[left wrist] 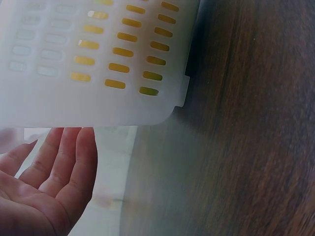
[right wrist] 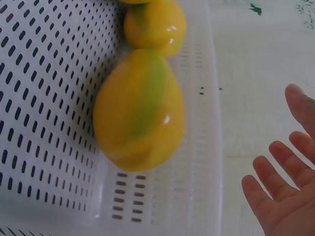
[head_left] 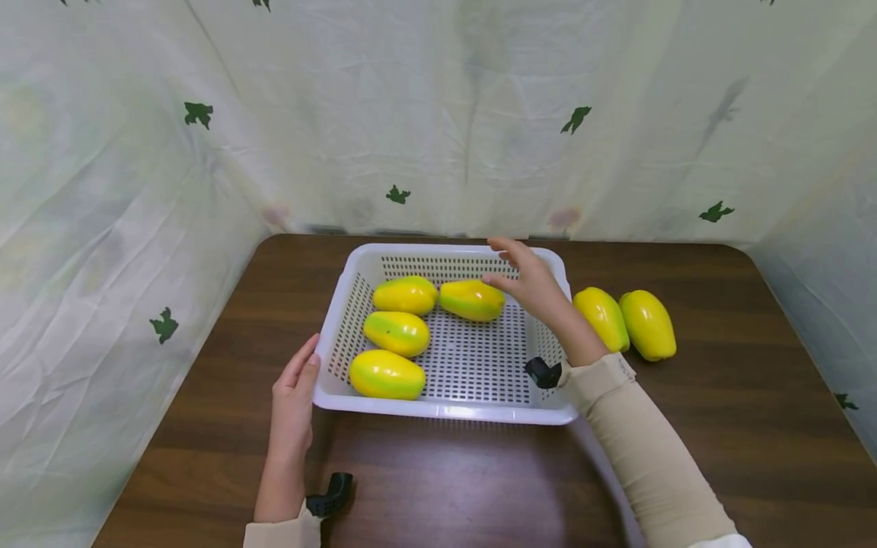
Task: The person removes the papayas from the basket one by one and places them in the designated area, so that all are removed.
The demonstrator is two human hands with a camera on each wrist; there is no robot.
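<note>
A white perforated plastic basket [head_left: 473,365] stands on the table with several glossy yellow-green papayas inside. Three form a column on its left, among them the front papaya [head_left: 387,374]; another papaya [head_left: 473,301] lies by the back wall. My right hand [head_left: 527,281] is over the basket's back right corner, fingers spread, holding nothing; the right wrist view has this hand [right wrist: 283,191] apart from the nearest papaya [right wrist: 140,113]. At the basket's left rim, my left hand [head_left: 294,396] touches with nearly straight fingers. Seen from the left wrist, the fingertips of that hand [left wrist: 54,182] meet the rim.
Two more papayas, one [head_left: 601,318] partly behind my right forearm and one [head_left: 648,325] beside it, lie on the brown wooden table [head_left: 726,426] right of the basket. A pale curtain [head_left: 438,114] with green leaf shapes hangs behind the table and at its sides.
</note>
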